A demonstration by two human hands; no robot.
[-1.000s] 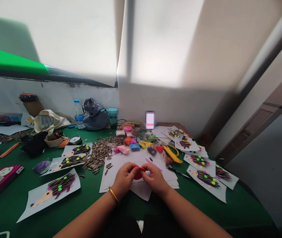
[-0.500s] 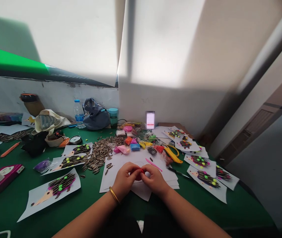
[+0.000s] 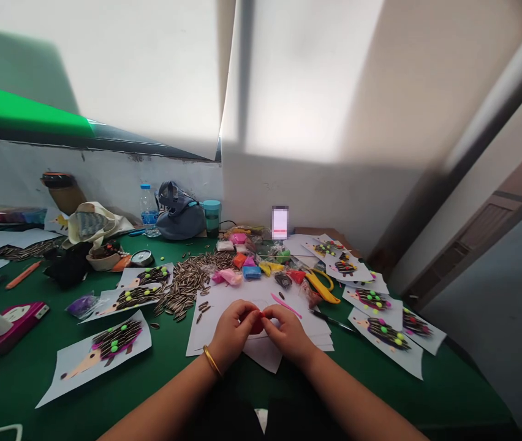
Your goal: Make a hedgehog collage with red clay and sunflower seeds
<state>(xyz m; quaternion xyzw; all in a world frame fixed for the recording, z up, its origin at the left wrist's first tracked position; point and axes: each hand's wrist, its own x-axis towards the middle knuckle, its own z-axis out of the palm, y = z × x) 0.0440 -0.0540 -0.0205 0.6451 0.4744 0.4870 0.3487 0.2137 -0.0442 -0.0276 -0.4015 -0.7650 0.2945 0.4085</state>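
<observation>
My left hand [image 3: 234,332] and my right hand [image 3: 287,334] meet over the white paper sheets [image 3: 219,295], thumbs and fingertips pinched together. Between them is a lump of red modelling clay [image 3: 257,326], partly hidden by the fingers. Just beyond my right hand lies a pink clay tool [image 3: 287,305]. To its right is a dark pen-like tool [image 3: 334,321]. A few loose sunflower seeds [image 3: 203,308] rest on the paper left of my hands. Behind the hands are bagged clay pieces, among them a blue one [image 3: 252,272] and a red one [image 3: 296,277].
A heap of sunflower seeds [image 3: 185,285] spreads on the green table [image 3: 169,380]. Seed-covered hedgehog pictures lie at left [image 3: 100,358] and right [image 3: 387,340]. Yellow scissors [image 3: 323,288] sit at right; a blue bag [image 3: 181,217], bottle [image 3: 149,214] and phone [image 3: 280,223] stand along the wall.
Both hands stay over the paper, with the fingertips shifting slightly on the red clay. The whole view has moved a little; nothing else on the table visibly differs.
</observation>
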